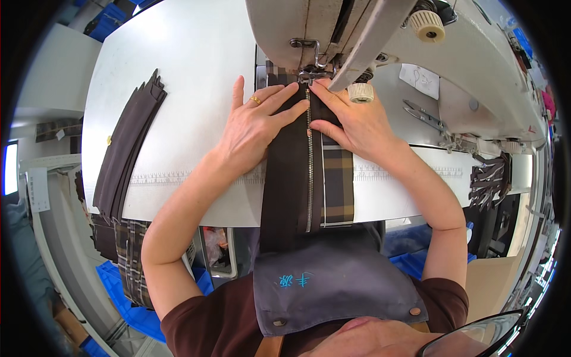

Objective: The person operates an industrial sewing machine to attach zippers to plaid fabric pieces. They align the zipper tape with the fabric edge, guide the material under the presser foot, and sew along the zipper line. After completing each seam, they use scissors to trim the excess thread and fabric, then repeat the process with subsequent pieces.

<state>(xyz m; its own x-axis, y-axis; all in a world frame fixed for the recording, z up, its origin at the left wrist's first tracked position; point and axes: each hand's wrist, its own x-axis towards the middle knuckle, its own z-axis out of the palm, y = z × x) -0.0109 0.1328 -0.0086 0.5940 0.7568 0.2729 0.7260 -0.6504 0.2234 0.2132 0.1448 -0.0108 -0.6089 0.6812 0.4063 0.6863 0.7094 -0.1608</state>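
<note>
So the left hand (pixel 253 126) is lying on the dark fabric (pixel 282 190), fingers spread, and the right hand (pixel 361 122) is pressing beside the metal zipper (pixel 309 184), thumb and index apart. Plaid cloth (pixel 339 187) is showing alongside. Zipper's pointing toward the sewing machine's (pixel 279 27) presser foot, can't quite tell if they're touching.

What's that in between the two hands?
In the head view, part of a metal zipper on dark brown cloth lies between the left hand and the right hand.
</note>
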